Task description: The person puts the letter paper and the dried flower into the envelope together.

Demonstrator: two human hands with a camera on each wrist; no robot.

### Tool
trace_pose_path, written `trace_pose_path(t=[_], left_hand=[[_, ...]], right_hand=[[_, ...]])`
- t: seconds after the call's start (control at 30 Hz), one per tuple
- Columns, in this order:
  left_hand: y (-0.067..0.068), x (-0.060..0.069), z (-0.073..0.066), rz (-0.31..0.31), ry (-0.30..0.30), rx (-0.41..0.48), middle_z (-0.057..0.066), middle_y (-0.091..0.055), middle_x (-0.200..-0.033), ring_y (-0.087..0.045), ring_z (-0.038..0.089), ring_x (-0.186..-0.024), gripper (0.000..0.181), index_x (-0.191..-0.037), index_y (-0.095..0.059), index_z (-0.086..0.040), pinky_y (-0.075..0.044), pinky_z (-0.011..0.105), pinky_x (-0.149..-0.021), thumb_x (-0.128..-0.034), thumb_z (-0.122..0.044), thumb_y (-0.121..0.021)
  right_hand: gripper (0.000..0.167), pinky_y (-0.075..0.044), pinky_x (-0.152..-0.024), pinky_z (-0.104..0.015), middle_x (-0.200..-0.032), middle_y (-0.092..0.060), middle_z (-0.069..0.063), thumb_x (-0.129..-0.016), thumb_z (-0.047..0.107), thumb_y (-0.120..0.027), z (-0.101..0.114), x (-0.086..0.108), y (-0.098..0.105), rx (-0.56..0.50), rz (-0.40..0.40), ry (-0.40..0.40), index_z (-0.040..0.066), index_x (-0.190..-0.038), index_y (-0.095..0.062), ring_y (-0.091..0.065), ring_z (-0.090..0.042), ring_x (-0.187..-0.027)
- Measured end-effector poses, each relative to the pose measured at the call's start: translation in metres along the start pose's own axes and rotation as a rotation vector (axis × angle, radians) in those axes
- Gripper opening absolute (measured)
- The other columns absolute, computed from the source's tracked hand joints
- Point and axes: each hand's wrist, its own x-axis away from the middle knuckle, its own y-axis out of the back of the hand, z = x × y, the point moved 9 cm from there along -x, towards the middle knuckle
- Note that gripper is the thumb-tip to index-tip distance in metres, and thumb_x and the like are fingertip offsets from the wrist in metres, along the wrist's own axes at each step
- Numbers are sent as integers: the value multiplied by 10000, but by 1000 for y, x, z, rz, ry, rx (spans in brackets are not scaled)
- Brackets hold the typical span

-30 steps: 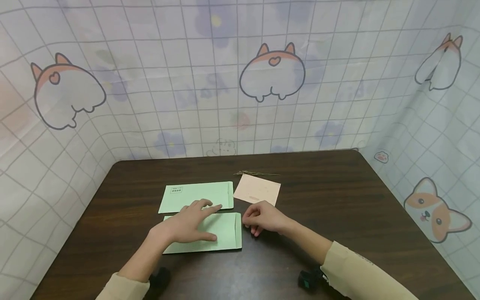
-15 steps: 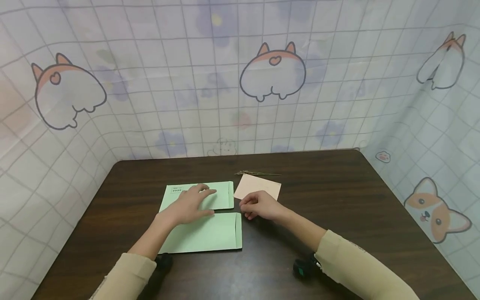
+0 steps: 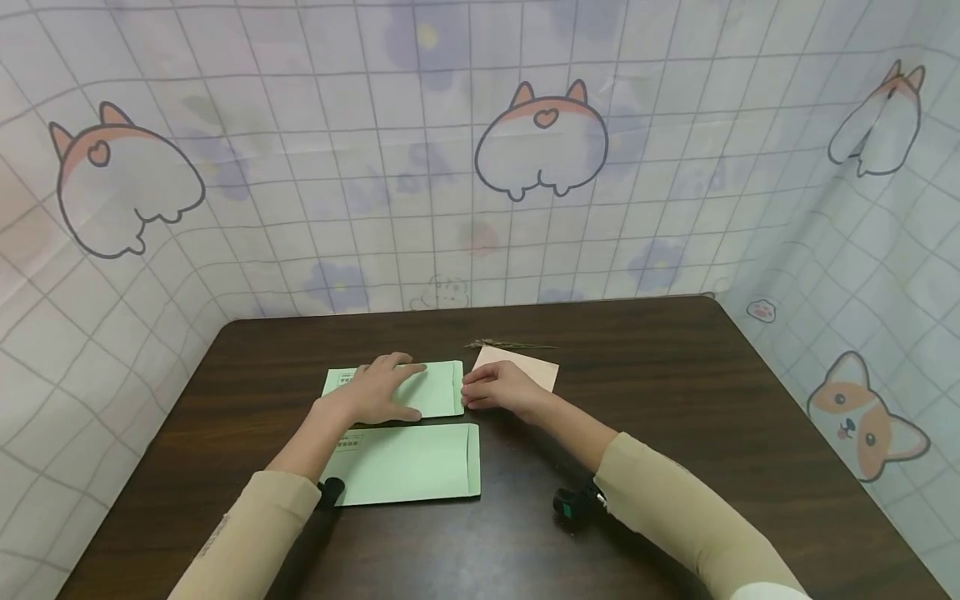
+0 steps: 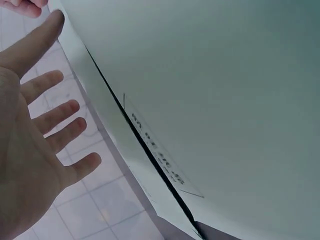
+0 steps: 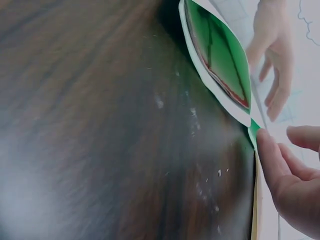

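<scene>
The upper green envelope (image 3: 435,392) lies flat, with my left hand (image 3: 375,390) over it, fingers spread. In the left wrist view the left hand (image 4: 37,135) holds nothing. My right hand (image 3: 504,387) is at the envelope's right end, partly over a pale pink card (image 3: 528,365). In the right wrist view, a fingertip of the right hand (image 5: 295,185) touches the envelope's edge, thumb and finger apart. Just in front lies the lower green envelope (image 3: 408,467); its mouth (image 5: 217,55) gapes, showing a green inside with reddish-brown edges.
A thin dried sprig (image 3: 510,344) lies behind the card on the dark wooden table (image 3: 675,400). Small black devices hang at both wrists, one (image 3: 573,504) below the right forearm. A patterned cloth (image 3: 360,200) surrounds the back and sides.
My left hand has moved back from the lower envelope to the upper one. The right hand has moved back and left to the upper envelope's end. The envelopes and card look unmoved.
</scene>
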Motion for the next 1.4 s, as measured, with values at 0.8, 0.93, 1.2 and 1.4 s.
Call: trace_pose_path(t=[0.8, 0.93, 1.2, 1.4], left_hand=[[-9, -11, 13, 91, 37, -32, 179, -398, -1493, -375, 398, -1392, 949, -1603, -380, -198, -273, 688, -1093, -832, -500, -843], [-8, -13, 14, 78, 24, -29, 173, -404, -1486, -379, 396, -1385, 951, -1603, -380, -204, -280, 689, -1086, -831, -522, -836], [-8, -14, 12, 64, 1, -8, 165, -410, -1474, -403, 392, -1363, 944, -1602, -383, -203, -301, 688, -1072, -834, -507, -840], [-8, -13, 15, 78, 3, 10, 175, -369, -1542, -374, 398, -1414, 992, -1622, -338, -209, -263, 720, -1078, -822, -464, -866]], right_hand=[[290, -586, -849, -342, -1105, -706, -250, -1009, -69, -564, -13, -29, -7, -16, -17, -71, -187, -1273, -591, -722, -224, -939], [300, -592, -821, -327, -1050, -711, -226, -1010, -65, -564, -13, -32, -9, 0, -7, -62, -192, -1281, -586, -708, -174, -865], [362, -593, -825, -351, -1210, -668, -301, -1009, -42, -579, -13, -32, -12, 26, -3, -57, -197, -1333, -534, -738, -252, -938], [398, -588, -844, -359, -1266, -638, -295, -1026, 5, -588, -17, -33, -9, 35, -11, -61, -190, -1366, -519, -724, -316, -1024]])
